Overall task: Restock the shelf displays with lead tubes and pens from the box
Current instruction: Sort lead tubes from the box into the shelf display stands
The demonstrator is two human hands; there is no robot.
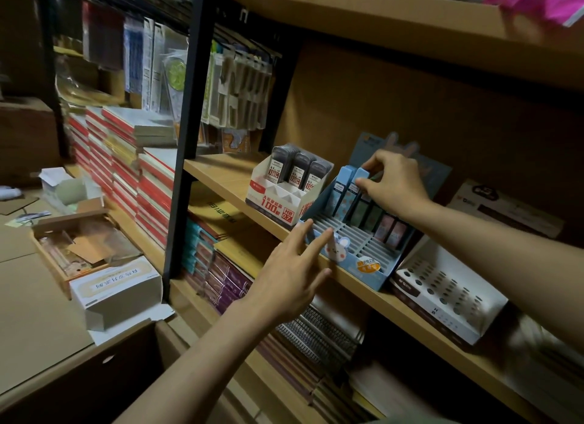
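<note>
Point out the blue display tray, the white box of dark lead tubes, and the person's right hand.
blue display tray (358,245), head view, on its empty slotted grid.
white box of dark lead tubes (278,204), head view, on its printed front.
right hand (395,180), head view, on its back.

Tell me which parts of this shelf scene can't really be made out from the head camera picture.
- Top shelf goods: blurred and cut off by the top edge.
- Back card of the blue display: partly hidden behind the right hand.
- Small print on the lead tubes: too small beyond the large figures.
- Blue tube: the fingers cover part of it.
- Cardboard box: dark inside, contents unseen.
- Left hand: contact with the display is unclear.
</note>
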